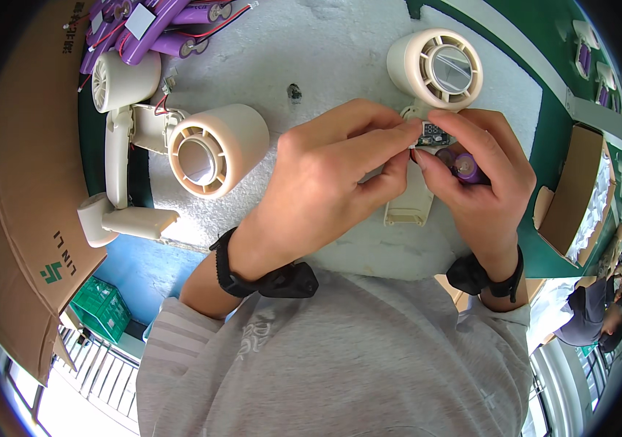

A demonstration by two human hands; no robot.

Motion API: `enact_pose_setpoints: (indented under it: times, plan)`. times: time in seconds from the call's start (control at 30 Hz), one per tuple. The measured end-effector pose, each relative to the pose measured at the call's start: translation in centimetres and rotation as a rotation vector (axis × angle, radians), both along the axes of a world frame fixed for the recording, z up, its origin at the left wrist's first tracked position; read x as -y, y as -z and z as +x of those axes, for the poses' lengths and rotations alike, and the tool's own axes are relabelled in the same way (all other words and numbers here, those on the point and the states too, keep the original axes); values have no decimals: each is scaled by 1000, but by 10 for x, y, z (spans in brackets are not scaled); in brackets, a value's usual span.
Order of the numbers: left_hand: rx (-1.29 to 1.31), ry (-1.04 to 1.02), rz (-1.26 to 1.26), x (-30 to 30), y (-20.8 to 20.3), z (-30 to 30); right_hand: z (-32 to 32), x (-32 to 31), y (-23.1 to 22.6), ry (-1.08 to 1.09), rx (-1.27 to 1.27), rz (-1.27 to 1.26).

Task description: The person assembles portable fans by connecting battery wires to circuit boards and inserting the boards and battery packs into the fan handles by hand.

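My left hand is closed, its thumb and fingertips pinching what looks like a small white wire plug beside a small circuit board with a digit display. My right hand curls around a purple battery cell, partly hidden by its fingers. The right index finger and thumb rest near the board's edge. Under both hands lies an open cream handle shell, joined at its far end to a round cream fan head with a shiny centre disc.
Another cream fan head and opened handle pieces lie at left. Purple batteries with wires are piled at the far left. A large cardboard box stands at the left edge, a smaller carton at right. A person is farther right.
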State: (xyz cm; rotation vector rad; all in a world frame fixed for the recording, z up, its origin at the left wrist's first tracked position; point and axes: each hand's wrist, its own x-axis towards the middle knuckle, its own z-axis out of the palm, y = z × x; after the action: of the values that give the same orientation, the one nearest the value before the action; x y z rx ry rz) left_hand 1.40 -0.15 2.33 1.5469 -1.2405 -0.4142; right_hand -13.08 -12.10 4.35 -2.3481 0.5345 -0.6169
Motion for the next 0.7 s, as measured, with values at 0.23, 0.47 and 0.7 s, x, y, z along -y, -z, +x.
enact_pose_setpoints:
  times: [0.23,0.47,0.7]
  plan:
    - [-9,11,-4,0,-1,0,0,-1,3,16,41,-28]
    - [-21,19,-3,0,-1,0,2,-3,4,26,50,-37]
    - [-49,52,27,0,0,2,3,-6,4,65,90,27]
